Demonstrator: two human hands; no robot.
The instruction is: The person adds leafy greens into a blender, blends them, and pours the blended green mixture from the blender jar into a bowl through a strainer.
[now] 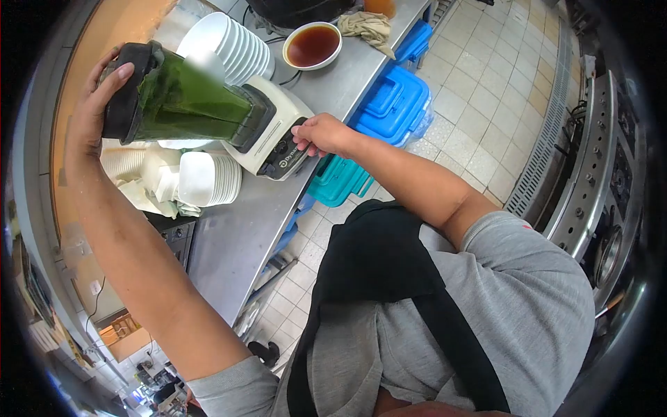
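A blender jar (198, 101) full of green contents stands on a cream blender base (281, 115) on the steel counter. Its black lid (128, 94) is gripped by my left hand (101, 90), fingers wrapped over the top. At the base's dark control panel (285, 153), my right hand (321, 135) has its fingers bent together at a knob, which they mostly hide. The jar's inside wall is coated green near the lid.
Stacked white tubs (226, 48), rectangular white containers (208, 179), a bowl of brown liquid (313, 46) and a cloth (368, 30) are on the counter (229, 233). Blue (392, 104) and teal (338, 182) lidded bins stand below its edge. A stove (597, 174) is at the right.
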